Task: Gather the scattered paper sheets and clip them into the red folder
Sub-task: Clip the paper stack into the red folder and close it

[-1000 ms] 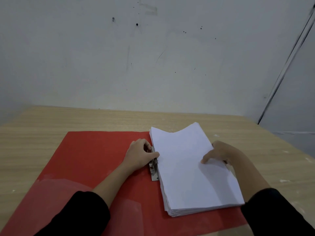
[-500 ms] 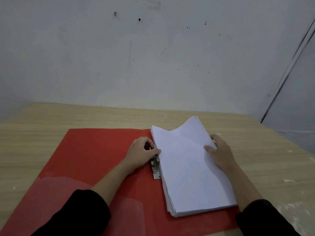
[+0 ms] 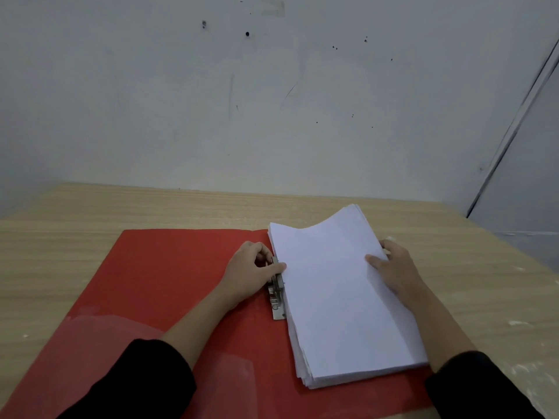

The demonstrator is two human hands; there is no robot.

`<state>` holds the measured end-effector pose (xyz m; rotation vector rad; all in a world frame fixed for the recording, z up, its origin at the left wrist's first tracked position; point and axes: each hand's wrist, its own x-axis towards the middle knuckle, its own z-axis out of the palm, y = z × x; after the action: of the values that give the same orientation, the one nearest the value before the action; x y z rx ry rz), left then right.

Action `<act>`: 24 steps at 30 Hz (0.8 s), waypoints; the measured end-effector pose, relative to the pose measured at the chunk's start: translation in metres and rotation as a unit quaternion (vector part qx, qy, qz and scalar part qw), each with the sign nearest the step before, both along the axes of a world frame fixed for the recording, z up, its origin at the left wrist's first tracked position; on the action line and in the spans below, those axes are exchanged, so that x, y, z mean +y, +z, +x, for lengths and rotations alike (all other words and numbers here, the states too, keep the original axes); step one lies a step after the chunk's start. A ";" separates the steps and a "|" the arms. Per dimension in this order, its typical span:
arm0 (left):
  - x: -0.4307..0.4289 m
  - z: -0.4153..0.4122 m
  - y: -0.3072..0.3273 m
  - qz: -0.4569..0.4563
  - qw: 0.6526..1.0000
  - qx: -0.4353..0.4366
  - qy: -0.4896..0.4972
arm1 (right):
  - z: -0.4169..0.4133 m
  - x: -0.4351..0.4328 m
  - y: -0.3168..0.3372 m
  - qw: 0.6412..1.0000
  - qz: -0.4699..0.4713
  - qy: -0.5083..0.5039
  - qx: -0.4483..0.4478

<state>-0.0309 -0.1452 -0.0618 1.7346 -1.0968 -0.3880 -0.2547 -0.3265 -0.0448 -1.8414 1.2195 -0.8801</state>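
The red folder [image 3: 169, 276] lies open and flat on the wooden table. A thick stack of white paper sheets [image 3: 335, 297] rests on its right half, its far right corner curling upward. A metal clip [image 3: 276, 290] runs along the stack's left edge at the folder's spine. My left hand [image 3: 251, 273] is closed around the clip's upper end, thumb touching the paper edge. My right hand [image 3: 393, 270] grips the stack's right edge, thumb on top and fingers under the side.
The wooden table [image 3: 90, 219] ends at a pale wall [image 3: 272, 101] behind. A clear plastic pocket [image 3: 127, 355] covers the folder's near left part. White specks dot the table at the right. Black sleeves cover both forearms.
My right hand slid from the middle of the top sheet out to the stack's right edge and took hold of it. My left hand stayed on the clip.
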 end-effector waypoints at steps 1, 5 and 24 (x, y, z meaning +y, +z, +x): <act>-0.001 0.000 0.000 -0.002 1.000 0.004 0.002 | -0.001 0.000 0.002 0.999 0.024 0.003 -0.031; -0.002 0.001 -0.002 -0.011 1.000 0.021 0.005 | -0.003 0.000 0.005 0.995 0.072 0.025 -0.063; -0.004 0.004 -0.005 -0.004 1.000 0.006 0.004 | 0.043 0.041 0.020 0.939 -0.248 0.078 0.223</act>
<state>-0.0271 -0.1491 -0.0664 1.7272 -1.0799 -0.3887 -0.2114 -0.2859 -0.0243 -2.6168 1.1545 -0.7460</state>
